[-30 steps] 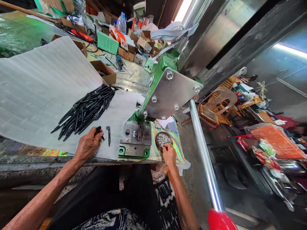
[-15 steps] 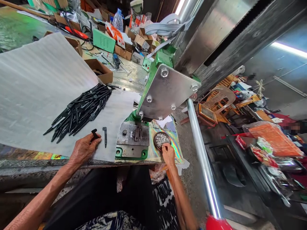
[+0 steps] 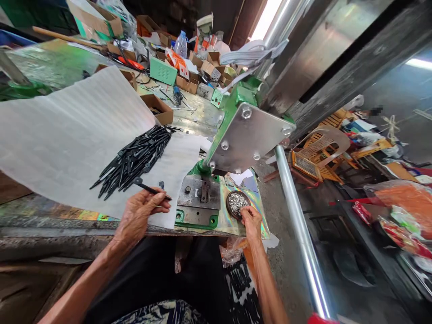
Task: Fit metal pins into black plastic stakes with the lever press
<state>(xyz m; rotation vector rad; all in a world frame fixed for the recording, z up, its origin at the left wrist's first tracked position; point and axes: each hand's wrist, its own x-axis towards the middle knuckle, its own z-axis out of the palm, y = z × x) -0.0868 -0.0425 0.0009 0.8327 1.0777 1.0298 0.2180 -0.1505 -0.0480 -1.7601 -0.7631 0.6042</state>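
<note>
My left hand (image 3: 140, 211) is closed on a slim black pointed piece (image 3: 148, 187) with a flat, wider head, held nearly level over the white sheet (image 3: 94, 112). Just behind the fingers, a second black piece (image 3: 161, 184) lies partly hidden on that sheet. To the left is a heap of similar black pieces (image 3: 135, 157). My right hand (image 3: 252, 221) has its fingertips pinched together at the edge of a round dark dish (image 3: 230, 212) of small shiny metal bits (image 3: 237, 200). What the pinch holds, if anything, is too small to make out.
A green hand press with a metal plate (image 3: 248, 135) stands between my hands, its fixture (image 3: 204, 192) on the base below. The long steel lever (image 3: 299, 225) slants down at the right. An open cardboard box (image 3: 162, 112) and cluttered boxes lie behind.
My left hand has moved right and turned the black piece from steeply angled to nearly level. My right hand stays at the dish. The whole view has shifted slightly.
</note>
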